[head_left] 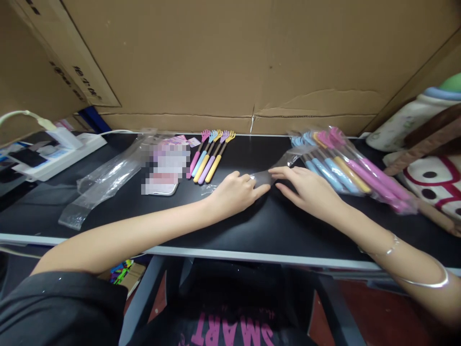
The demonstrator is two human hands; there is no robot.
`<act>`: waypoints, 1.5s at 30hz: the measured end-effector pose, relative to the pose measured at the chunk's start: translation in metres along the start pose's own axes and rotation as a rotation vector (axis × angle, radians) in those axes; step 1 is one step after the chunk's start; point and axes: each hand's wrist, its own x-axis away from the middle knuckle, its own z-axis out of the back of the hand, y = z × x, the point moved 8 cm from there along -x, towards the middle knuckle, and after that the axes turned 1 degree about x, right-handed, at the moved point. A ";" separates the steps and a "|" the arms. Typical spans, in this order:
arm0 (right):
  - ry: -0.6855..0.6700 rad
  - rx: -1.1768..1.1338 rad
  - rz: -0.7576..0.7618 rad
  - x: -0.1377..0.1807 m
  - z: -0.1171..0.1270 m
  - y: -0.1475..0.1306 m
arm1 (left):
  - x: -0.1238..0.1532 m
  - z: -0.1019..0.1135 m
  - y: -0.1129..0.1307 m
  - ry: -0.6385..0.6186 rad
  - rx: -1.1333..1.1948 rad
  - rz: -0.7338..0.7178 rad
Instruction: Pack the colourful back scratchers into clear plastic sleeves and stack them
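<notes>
Plastic film (287,159), clear, crinkled, at half-curled left hand (236,193) and arched right hand (308,190); cannot tell if either grips

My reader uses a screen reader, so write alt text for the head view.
A person's left hand and right hand touch clear plastic on a black table. Five loose, colourful claw-tipped sticks lie to the left, wrapped ones to the right.

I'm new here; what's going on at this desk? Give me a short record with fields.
Left hand: on clear plastic
Right hand: at the same plastic
Bare back scratchers: five; pink, blue, purple, two yellow
Wrapped back scratchers: blue, yellow and pink, toward the right
Far left: white power strip
Desk: black top
</notes>
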 end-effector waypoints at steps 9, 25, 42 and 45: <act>-0.109 -0.229 -0.045 -0.003 -0.015 0.019 | 0.007 0.005 -0.029 0.148 0.337 -0.017; -0.231 -0.219 -0.055 -0.025 -0.028 0.059 | 0.018 -0.008 -0.018 0.107 0.347 -0.029; -0.049 0.091 -0.107 -0.021 -0.022 0.057 | 0.018 -0.007 -0.016 0.067 0.357 -0.048; 0.044 0.170 -0.124 -0.020 -0.006 0.048 | 0.019 -0.007 -0.017 0.066 0.381 -0.070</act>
